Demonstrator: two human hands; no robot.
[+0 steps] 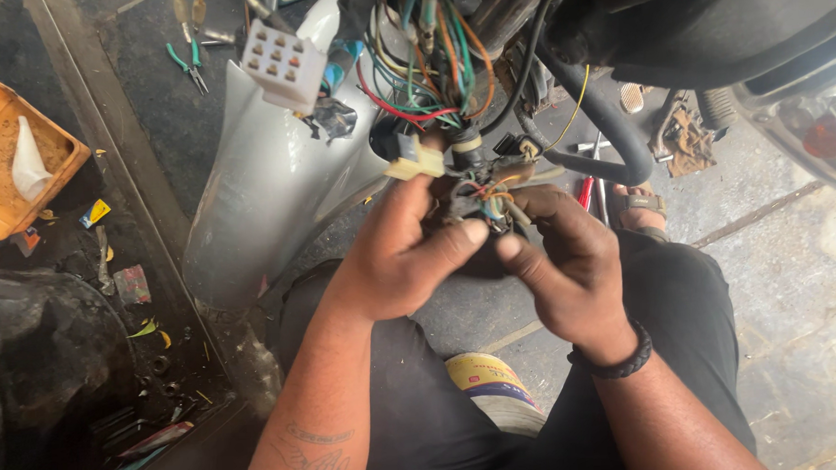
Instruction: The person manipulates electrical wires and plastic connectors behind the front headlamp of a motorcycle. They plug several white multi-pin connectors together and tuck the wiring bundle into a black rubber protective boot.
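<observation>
Beneath the hanging wiring loom (433, 51), left hand (395, 255) and right hand (569, 261) both pinch one small wire-tailed connector (492, 202) between their fingertips, wires running upward, hands equally near.

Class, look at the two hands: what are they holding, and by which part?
Both the left hand and right hand pinch a small bundle of coloured wires at its loose lower end, below the white connector.

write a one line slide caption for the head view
Left hand and right hand pinch a small connector in a tangle of coloured wires beside a silver fender.
</observation>
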